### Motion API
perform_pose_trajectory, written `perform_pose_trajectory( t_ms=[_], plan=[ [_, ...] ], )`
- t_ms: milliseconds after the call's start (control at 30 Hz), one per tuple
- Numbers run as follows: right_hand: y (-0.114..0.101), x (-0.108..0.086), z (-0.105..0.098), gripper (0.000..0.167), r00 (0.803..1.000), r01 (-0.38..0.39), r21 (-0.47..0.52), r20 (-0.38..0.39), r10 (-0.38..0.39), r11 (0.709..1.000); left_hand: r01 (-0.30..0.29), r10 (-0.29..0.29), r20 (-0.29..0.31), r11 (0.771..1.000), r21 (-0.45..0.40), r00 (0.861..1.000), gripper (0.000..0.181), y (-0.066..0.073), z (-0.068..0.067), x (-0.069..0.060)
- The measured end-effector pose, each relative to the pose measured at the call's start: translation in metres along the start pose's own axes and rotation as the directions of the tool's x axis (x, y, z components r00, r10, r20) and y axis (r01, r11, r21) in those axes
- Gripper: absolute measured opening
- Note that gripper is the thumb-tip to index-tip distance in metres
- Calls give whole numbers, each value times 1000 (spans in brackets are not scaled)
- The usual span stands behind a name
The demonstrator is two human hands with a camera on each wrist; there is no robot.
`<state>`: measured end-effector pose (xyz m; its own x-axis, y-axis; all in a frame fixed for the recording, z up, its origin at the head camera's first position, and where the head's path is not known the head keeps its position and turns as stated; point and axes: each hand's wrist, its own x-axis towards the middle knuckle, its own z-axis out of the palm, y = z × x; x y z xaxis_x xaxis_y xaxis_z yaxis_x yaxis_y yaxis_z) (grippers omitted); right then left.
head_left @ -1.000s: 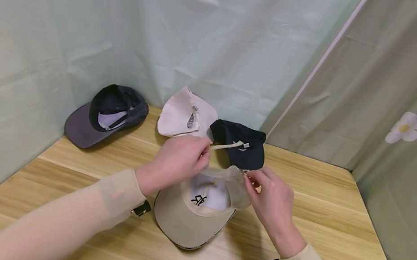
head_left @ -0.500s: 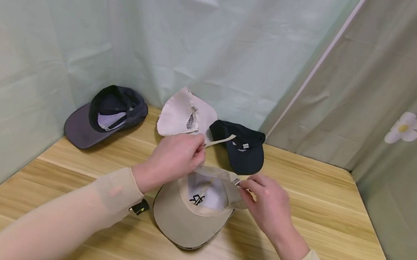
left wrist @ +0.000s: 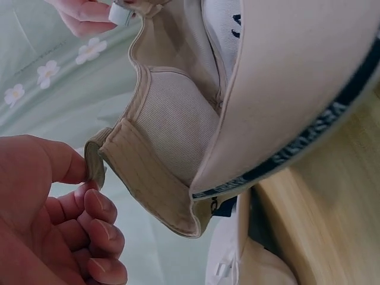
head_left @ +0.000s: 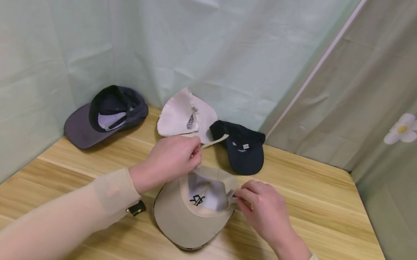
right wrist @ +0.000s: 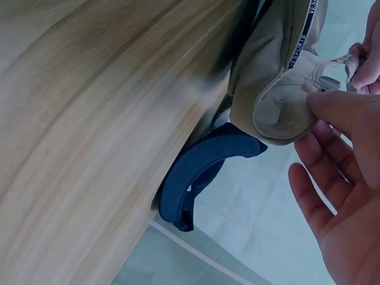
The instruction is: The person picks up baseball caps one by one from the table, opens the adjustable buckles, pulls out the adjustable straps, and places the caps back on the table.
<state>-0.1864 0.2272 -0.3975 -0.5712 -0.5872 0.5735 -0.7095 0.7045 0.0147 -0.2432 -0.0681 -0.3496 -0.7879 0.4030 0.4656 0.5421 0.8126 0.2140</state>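
A beige cap (head_left: 189, 224) lies with its inside up and its brim toward the person. My left hand (head_left: 169, 158) pinches the cap's back strap (left wrist: 95, 160) between thumb and forefinger; the strap's free end (head_left: 215, 142) sticks out past the fingers. On the cap's other side my right hand (head_left: 266, 210) pinches the edge by the small metal buckle (head_left: 230, 194), thumb on top in the right wrist view. Dark lettering runs along the brim's edge (left wrist: 309, 133) in the left wrist view.
Behind the beige cap stand a white cap (head_left: 174, 113) and a navy cap (head_left: 247, 156). A dark grey cap (head_left: 86, 126) lies at the left by the curtain. Curtains (head_left: 223, 37) surround the wooden table (head_left: 326, 212) at the back and sides.
My right hand has moved down and slightly right, taking the buckle toward the cap's middle. My left hand has shifted slightly left with the strap, and its free end has swung left.
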Motion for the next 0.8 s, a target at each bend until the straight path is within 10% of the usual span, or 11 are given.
perform_pose_trajectory(
  t_ms=[800],
  plan=[
    [-3,-11,6,23,992,33,17,125,-35,999,10,-11,22,999,49,1000,32,-5,10,-13]
  ],
)
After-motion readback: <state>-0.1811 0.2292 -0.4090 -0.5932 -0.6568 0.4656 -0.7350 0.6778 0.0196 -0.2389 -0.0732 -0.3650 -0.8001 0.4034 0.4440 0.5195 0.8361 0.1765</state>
